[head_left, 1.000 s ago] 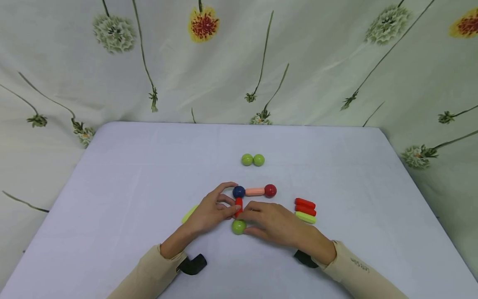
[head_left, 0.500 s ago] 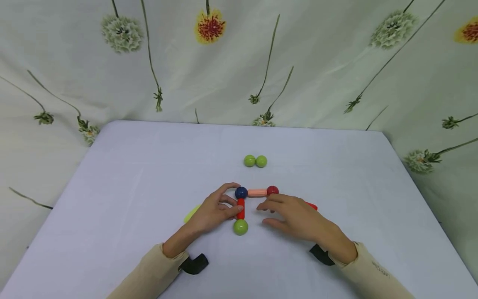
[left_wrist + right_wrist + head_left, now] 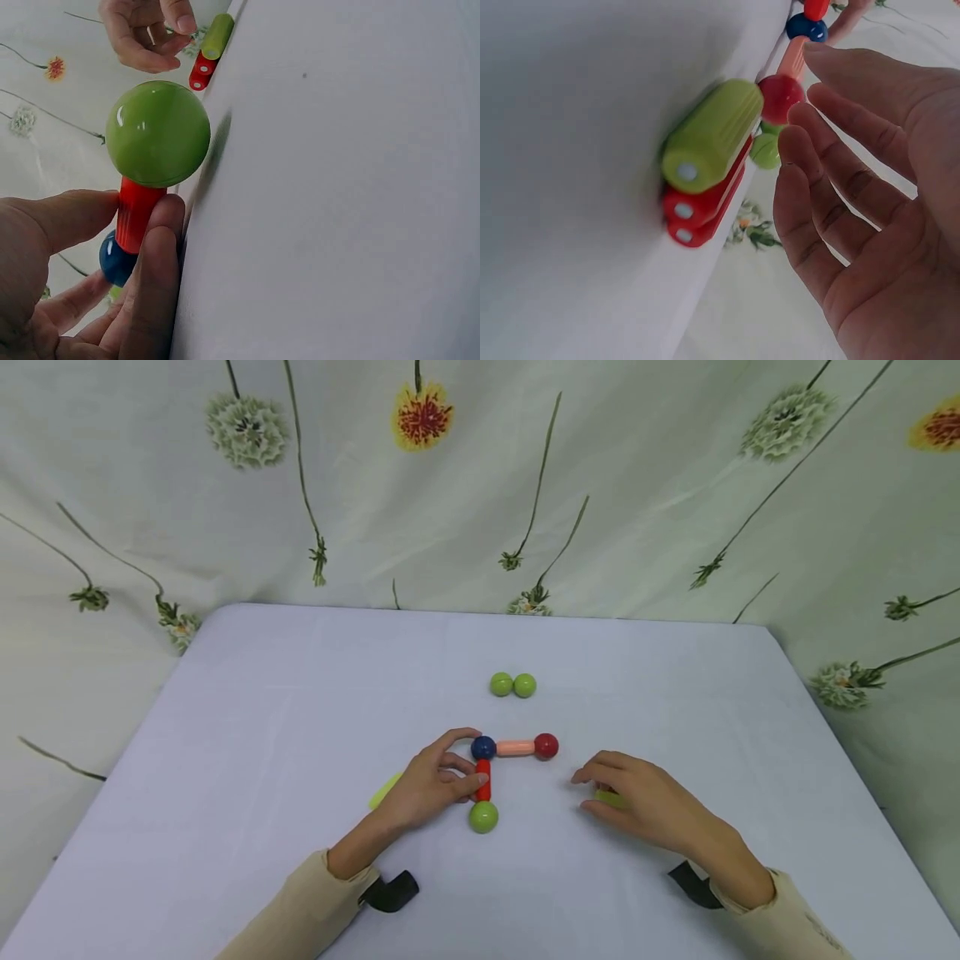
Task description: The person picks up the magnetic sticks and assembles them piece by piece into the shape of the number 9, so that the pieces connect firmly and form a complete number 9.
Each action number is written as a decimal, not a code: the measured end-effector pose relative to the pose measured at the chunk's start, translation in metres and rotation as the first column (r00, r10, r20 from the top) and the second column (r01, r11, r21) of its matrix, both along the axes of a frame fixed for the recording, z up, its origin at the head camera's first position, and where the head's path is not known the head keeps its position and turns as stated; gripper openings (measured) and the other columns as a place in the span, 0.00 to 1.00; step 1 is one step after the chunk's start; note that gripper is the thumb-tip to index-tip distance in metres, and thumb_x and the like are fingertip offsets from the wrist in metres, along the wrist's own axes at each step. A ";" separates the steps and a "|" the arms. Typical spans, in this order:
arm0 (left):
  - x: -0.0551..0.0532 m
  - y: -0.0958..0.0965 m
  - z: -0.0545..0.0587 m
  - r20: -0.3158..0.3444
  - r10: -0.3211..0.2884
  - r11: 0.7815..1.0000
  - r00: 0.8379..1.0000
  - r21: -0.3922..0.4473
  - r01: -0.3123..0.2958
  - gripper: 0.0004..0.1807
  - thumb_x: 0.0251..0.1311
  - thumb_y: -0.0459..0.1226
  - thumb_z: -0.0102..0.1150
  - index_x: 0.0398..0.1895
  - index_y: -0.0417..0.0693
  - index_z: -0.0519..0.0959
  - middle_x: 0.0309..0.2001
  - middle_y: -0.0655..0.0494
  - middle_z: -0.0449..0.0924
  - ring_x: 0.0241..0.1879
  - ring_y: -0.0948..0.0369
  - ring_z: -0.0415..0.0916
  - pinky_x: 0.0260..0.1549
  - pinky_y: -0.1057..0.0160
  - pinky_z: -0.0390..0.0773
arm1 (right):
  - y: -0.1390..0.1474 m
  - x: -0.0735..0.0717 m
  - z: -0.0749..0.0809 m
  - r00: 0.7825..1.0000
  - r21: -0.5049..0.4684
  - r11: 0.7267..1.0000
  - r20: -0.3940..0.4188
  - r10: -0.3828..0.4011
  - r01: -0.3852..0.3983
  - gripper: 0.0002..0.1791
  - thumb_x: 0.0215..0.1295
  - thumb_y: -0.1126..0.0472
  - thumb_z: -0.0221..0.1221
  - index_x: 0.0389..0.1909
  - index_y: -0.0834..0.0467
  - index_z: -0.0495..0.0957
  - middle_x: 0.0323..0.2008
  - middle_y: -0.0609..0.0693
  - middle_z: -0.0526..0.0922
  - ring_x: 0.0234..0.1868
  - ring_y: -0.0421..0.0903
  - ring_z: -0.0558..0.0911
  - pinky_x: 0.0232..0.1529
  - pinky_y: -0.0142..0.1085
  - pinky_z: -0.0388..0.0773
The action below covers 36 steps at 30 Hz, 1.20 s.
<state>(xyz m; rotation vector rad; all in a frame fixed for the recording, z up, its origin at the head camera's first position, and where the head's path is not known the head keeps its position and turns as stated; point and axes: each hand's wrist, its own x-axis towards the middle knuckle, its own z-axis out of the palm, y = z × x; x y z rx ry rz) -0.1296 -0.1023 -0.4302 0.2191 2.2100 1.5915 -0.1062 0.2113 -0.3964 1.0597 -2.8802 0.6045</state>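
My left hand [image 3: 423,785] pinches a red toy rod [image 3: 139,214] between thumb and fingers. A green ball [image 3: 483,817] sits at the rod's near end and a dark blue ball [image 3: 483,747] at its far end. From the blue ball a salmon-pink rod [image 3: 515,748] runs right to a red ball [image 3: 547,746], making a corner shape. My right hand [image 3: 648,797], empty with fingers loosely bent, hovers by a yellow-green rod [image 3: 712,135] and two red rods [image 3: 694,214] lying side by side. Silver discs show on their ends. In the head view the hand mostly hides these rods.
Two green balls [image 3: 513,685] sit together farther back on the white table [image 3: 337,677]. Another yellow-green piece [image 3: 385,789] lies partly hidden behind the left hand. A flower-print cloth [image 3: 637,485] hangs beyond the table's far edge.
My right hand has left the green ball and moved right to the loose rods. The left hand keeps its hold on the red rod. The view has shifted slightly.
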 end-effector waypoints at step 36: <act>0.000 -0.009 0.003 -0.094 -0.167 0.980 0.981 -0.123 0.155 0.58 0.44 0.42 0.81 0.77 0.58 0.54 0.65 0.46 0.64 0.38 0.60 0.79 0.36 0.64 0.83 | 0.014 0.007 -0.012 0.998 0.093 0.995 -0.052 -0.022 0.027 0.14 0.54 0.64 0.73 0.42 0.51 0.85 0.42 0.45 0.85 0.45 0.45 0.83 0.47 0.42 0.83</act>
